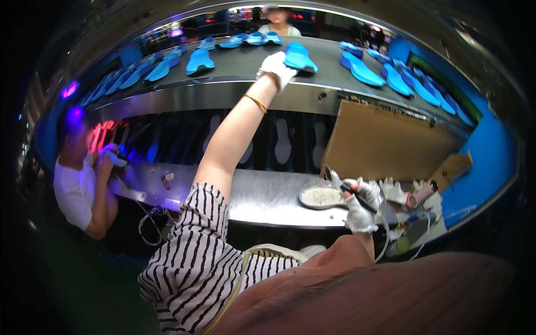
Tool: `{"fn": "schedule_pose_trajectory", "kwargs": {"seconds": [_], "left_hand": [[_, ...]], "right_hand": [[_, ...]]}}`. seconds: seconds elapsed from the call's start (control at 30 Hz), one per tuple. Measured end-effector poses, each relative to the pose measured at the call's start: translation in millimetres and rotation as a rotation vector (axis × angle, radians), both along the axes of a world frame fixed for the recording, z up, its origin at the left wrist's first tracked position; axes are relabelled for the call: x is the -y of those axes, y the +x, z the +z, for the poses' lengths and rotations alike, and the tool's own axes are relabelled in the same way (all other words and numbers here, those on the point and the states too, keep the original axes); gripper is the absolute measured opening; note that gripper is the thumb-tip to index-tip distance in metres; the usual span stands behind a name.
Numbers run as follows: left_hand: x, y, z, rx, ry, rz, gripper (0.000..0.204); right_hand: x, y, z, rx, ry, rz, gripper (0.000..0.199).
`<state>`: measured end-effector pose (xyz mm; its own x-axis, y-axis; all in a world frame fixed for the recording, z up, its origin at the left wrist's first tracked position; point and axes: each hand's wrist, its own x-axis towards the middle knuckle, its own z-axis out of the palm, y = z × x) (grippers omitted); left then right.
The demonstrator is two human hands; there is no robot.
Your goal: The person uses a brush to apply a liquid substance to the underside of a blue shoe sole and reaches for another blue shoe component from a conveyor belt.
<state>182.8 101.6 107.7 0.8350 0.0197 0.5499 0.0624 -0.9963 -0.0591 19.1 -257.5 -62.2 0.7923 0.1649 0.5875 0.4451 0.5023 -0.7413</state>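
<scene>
Blue sole [301, 58]: on the dark upper belt [237, 62], straight ahead, more blue soles [362, 70] to both sides.
Left hand [273, 67]: white-gloved, arm stretched up to the belt, fingers at that sole's left edge; can't make out whether they grip it.
Right hand [363, 213]: gloved, fingers closed round a dark pen-like tool [362, 200].
Pale sole [321, 196]: dark-rimmed, on the metal bench [268, 195], just left of the right hand.
Cardboard [388, 139]: tilted, behind that hand.
Co-worker [77, 190]: far left, white top.
</scene>
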Motion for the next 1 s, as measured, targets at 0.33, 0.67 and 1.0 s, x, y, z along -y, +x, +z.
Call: {"fn": "schedule_pose_trajectory", "kwargs": {"seconds": [0.33, 0.67, 1.0], "left_hand": [[-110, -125, 13, 0.023, -0.039, 0.720, 0.038], [-96, -209, 0, 0.445, -0.292, 0.070, 0.021], [-36, -293, 29, 0.794, -1.313, -1.285, 0.039]], "right_hand": [[-2, 7, -34, -0.269, -0.159, 0.031, 0.021], [-21, -5, -23, -0.262, -0.327, 0.082, 0.022], [-27, -1, -34, -0.299, -0.280, 0.069, 0.018]]}}
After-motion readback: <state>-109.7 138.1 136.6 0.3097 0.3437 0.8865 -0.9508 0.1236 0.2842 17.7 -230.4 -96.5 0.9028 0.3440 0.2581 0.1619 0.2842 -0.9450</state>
